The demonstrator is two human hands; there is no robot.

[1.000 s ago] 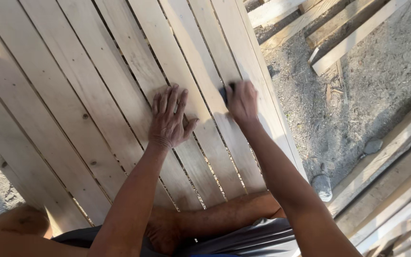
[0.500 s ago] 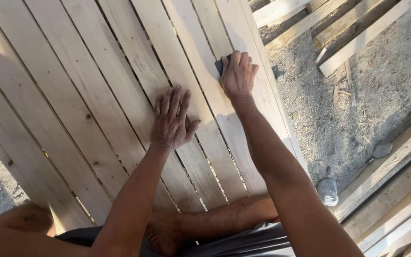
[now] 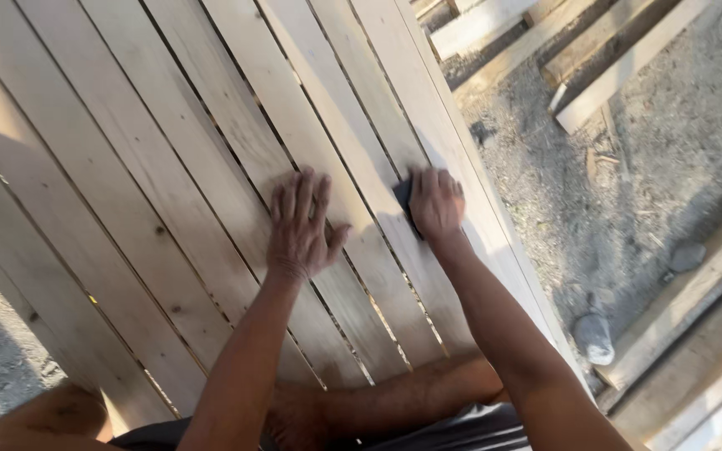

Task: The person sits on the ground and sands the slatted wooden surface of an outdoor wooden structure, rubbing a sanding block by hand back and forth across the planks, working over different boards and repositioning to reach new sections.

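From the head camera, the left hand (image 3: 301, 224) lies flat with fingers spread on the slatted wooden panel (image 3: 169, 167), pressing on pale planks and holding nothing. The right hand (image 3: 436, 203) is closed over a small dark sanding pad (image 3: 403, 196), pressed onto a plank near the panel's right edge. Beside the panel lie gravel ground (image 3: 653, 175), loose timber beams (image 3: 612, 58) and a grey stone (image 3: 592, 336).

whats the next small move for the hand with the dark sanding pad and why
Probably another stroke along the same slat, following its length. The right hand presses the dark pad flat on that slat near the panel's right edge, with bare wood ahead of and behind it. The left hand lies spread flat on the neighbouring slats, bracing the panel.
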